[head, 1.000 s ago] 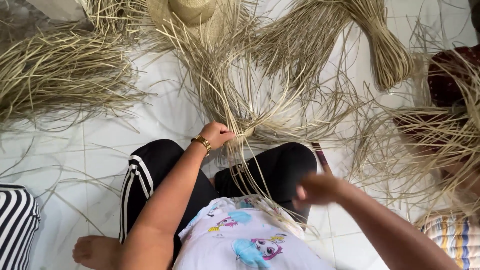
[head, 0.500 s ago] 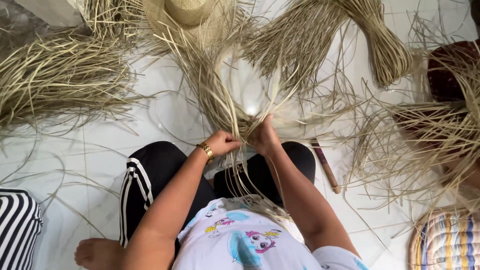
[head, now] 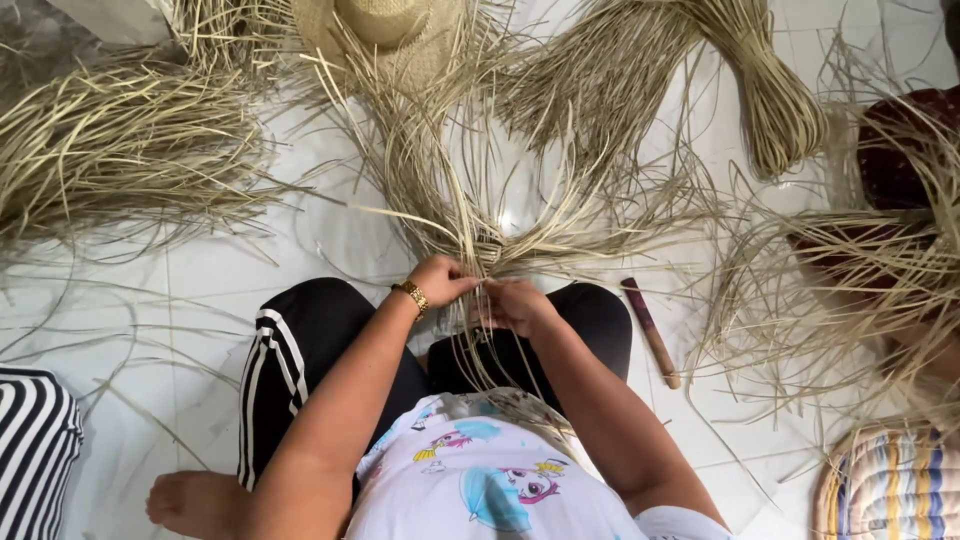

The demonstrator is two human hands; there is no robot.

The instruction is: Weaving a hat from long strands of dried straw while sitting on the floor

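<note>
Both hands meet at the knees: the left hand (head: 440, 280) and right hand (head: 512, 302) pinch the woven knot of straw strands (head: 487, 248), which fan away ahead of them. The strands look light, springy and brittle; best gripped close to the weave.

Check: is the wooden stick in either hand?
No: the stick lies on the floor to the right, apart from both the left hand and right hand, which pinch straw strands.
</note>
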